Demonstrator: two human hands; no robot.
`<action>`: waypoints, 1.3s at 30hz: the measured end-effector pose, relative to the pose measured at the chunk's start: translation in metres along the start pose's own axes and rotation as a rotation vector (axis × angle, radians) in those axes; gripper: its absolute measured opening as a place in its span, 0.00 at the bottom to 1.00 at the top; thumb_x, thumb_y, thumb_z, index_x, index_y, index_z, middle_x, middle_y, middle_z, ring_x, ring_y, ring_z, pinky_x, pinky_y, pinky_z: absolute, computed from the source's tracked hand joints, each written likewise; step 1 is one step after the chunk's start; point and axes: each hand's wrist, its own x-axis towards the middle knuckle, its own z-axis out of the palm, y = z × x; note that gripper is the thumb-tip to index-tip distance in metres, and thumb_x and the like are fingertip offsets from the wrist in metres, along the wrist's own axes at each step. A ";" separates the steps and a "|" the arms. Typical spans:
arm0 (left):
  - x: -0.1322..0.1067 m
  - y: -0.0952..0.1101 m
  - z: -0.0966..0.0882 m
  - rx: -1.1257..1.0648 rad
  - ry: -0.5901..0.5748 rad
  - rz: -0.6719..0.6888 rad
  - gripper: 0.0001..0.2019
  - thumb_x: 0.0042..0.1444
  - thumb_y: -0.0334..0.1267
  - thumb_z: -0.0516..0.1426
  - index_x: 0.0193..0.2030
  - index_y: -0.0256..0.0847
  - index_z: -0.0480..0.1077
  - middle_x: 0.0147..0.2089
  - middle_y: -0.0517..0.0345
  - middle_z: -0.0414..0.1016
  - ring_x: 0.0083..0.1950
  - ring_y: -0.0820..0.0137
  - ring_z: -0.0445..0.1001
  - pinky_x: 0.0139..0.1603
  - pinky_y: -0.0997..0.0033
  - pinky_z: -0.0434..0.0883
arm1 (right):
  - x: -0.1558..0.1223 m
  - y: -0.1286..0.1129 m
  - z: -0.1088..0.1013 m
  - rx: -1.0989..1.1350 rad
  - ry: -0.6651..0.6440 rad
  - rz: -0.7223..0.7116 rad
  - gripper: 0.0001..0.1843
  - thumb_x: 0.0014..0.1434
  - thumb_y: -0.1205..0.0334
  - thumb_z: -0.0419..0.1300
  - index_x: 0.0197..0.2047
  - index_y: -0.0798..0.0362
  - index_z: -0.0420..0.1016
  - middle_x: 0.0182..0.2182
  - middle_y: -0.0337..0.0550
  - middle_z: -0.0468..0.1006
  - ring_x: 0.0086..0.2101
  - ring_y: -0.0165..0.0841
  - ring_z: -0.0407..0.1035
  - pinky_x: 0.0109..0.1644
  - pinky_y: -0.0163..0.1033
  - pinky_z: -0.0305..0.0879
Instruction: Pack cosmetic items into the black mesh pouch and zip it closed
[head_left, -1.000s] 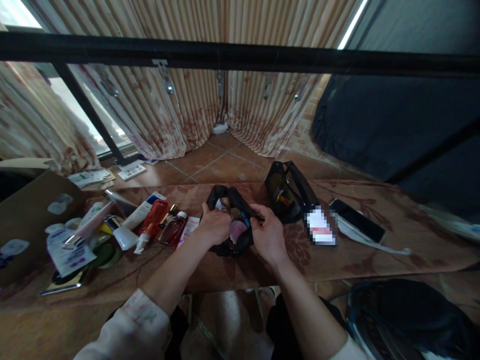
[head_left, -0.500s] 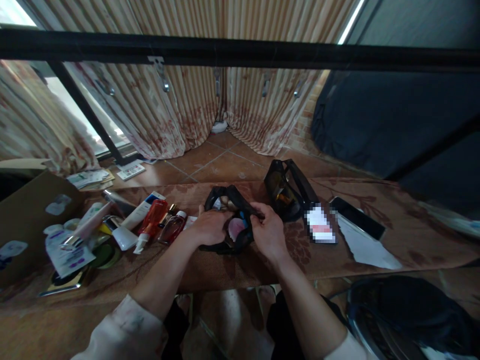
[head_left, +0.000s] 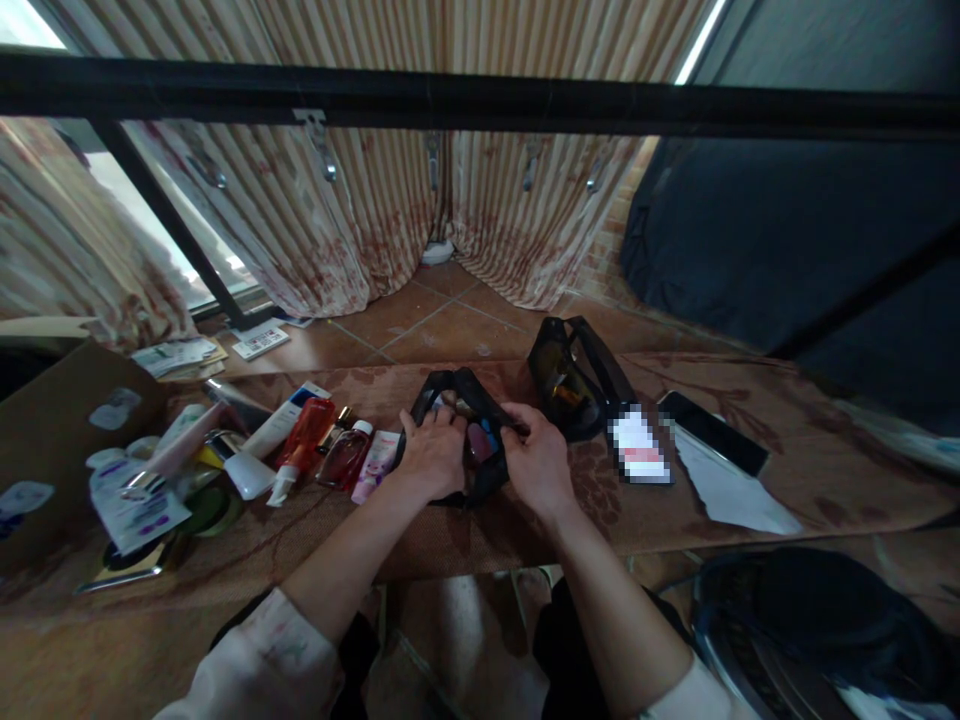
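A small black pouch (head_left: pixel 486 398) with its top open lies in front of me on the cloth-covered bench. My left hand (head_left: pixel 433 450) rests over its left side, fingers spread, with the fingertips at the opening; nothing shows in its grasp. My right hand (head_left: pixel 541 458) pinches the pouch's right rim between thumb and fingers. Inside the pouch a pinkish rounded item (head_left: pixel 478 442) shows, with something blue next to it; the other contents are partly hidden by my left hand. Close to my left hand lies a pink and white tube (head_left: pixel 375 466).
Left of the pouch lie a dark red bottle (head_left: pixel 345 455), an orange-red pump bottle (head_left: pixel 304 445) and several other cosmetics, near a cardboard box (head_left: pixel 52 430). To the right are a second black bag (head_left: pixel 559 385), a phone (head_left: pixel 712 430) and white paper (head_left: pixel 739 500). A dark rail (head_left: pixel 480 100) crosses ahead.
My left hand has drawn back slightly from inside the pouch and its fingers have spread. The pink and white tube shows more fully. My right hand keeps its hold on the rim.
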 end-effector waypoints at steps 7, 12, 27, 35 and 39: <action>0.010 -0.001 0.000 -0.004 0.162 0.029 0.19 0.54 0.33 0.56 0.54 0.36 0.68 0.53 0.38 0.75 0.56 0.46 0.70 0.61 0.29 0.53 | 0.000 0.000 -0.003 0.023 -0.022 -0.012 0.18 0.55 0.71 0.54 0.46 0.52 0.78 0.42 0.45 0.81 0.42 0.38 0.75 0.51 0.46 0.69; 0.007 -0.013 -0.004 -0.047 0.117 0.118 0.19 0.52 0.31 0.55 0.52 0.40 0.69 0.51 0.44 0.78 0.56 0.46 0.71 0.59 0.27 0.54 | 0.000 0.000 -0.003 0.005 -0.022 -0.009 0.16 0.57 0.68 0.55 0.46 0.54 0.78 0.43 0.47 0.81 0.42 0.39 0.75 0.50 0.45 0.69; -0.008 -0.039 -0.013 -0.607 0.705 -0.052 0.16 0.57 0.43 0.59 0.51 0.40 0.73 0.51 0.49 0.78 0.52 0.60 0.75 0.53 0.60 0.70 | 0.000 -0.008 -0.002 0.022 0.012 0.033 0.18 0.63 0.54 0.54 0.47 0.57 0.79 0.41 0.50 0.83 0.39 0.38 0.76 0.47 0.41 0.68; 0.000 -0.032 0.004 -1.269 0.310 -0.258 0.12 0.52 0.46 0.59 0.26 0.40 0.69 0.20 0.63 0.67 0.21 0.72 0.66 0.23 0.74 0.61 | -0.001 -0.004 0.005 -0.022 -0.067 0.081 0.21 0.65 0.50 0.49 0.37 0.54 0.79 0.31 0.45 0.81 0.33 0.37 0.73 0.38 0.39 0.64; -0.001 -0.019 0.004 -1.591 0.184 -0.312 0.14 0.46 0.46 0.63 0.24 0.39 0.66 0.19 0.65 0.65 0.18 0.78 0.62 0.21 0.77 0.61 | -0.004 -0.001 0.018 0.080 -0.124 0.087 0.18 0.64 0.53 0.50 0.37 0.53 0.78 0.31 0.42 0.80 0.32 0.35 0.72 0.38 0.37 0.64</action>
